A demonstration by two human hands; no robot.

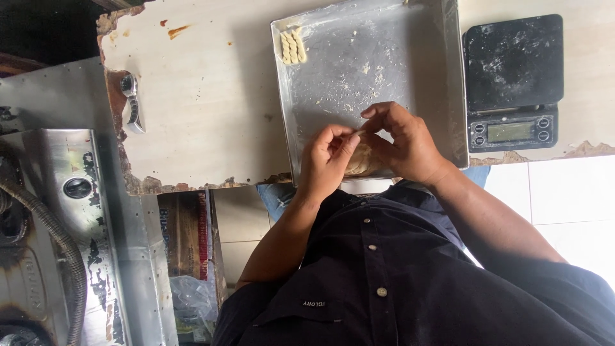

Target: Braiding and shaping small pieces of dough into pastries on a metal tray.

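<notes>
My left hand (325, 160) and my right hand (405, 144) meet over the near edge of a metal baking tray (410, 77). The fingertips of both hands pinch a small piece of pale dough (359, 133) between them. Under the hands, partly hidden, a larger lump of dough (362, 161) rests on the tray. Three twisted dough sticks (293, 46) lie side by side in the tray's far left corner. Flour and crumbs dust the tray's floor.
A black digital kitchen scale (512, 83) stands right of the tray. A wristwatch (131, 102) lies on the worn, chipped tabletop (205, 96) to the left. At far left is a metal appliance surface (77, 186) with a grey corrugated hose (64, 250). White floor tiles (564, 192) show below.
</notes>
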